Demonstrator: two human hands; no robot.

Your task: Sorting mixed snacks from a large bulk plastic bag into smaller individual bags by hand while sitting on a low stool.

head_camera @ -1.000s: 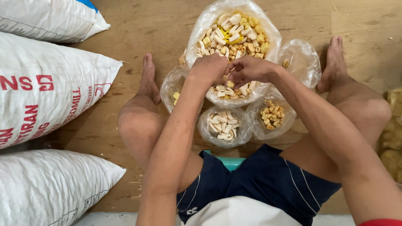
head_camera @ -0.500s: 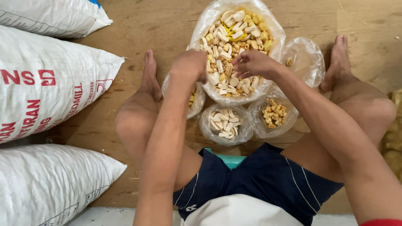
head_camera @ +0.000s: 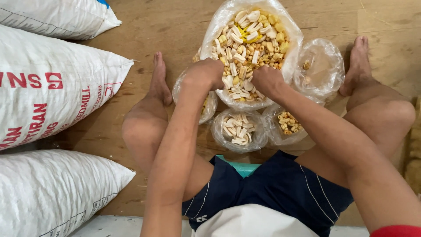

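Both hands are curled into loose fists, left hand [head_camera: 205, 73] and right hand [head_camera: 266, 80] digging into the big clear bag [head_camera: 293, 33] of pale shell-like pieces [head_camera: 247, 44], can't tell what they're gripping

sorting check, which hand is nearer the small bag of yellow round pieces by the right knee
Right. The right hand rests in the big bag's near edge, just above the small bag of yellow pieces. The left hand sits farther off, at the big bag's other side.

Big open bag [head_camera: 294, 39] lies beyond two small bags [head_camera: 238, 130], sacks [head_camera: 48, 83] left.
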